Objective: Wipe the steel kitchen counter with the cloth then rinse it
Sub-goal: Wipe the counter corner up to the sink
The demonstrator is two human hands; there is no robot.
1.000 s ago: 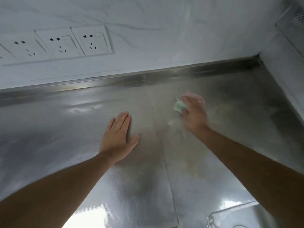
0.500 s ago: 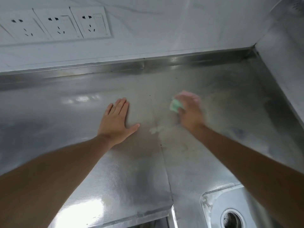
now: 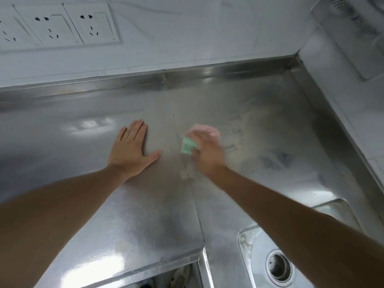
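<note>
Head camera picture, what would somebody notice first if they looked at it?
The shiny grey steel counter fills most of the picture. In the middle the right hand, blurred, holds a green and pink cloth against the steel, and the left hand lies flat beside it, apart. At bottom right sits the steel sink with its round drain.

You will find no text, label, brand or number to read here. The sockets (image 3: 62, 26) on the wall (image 3: 207, 34), beyond your left grip (image 3: 129, 149), show only dark slots and plain switches, with no print legible.
</note>
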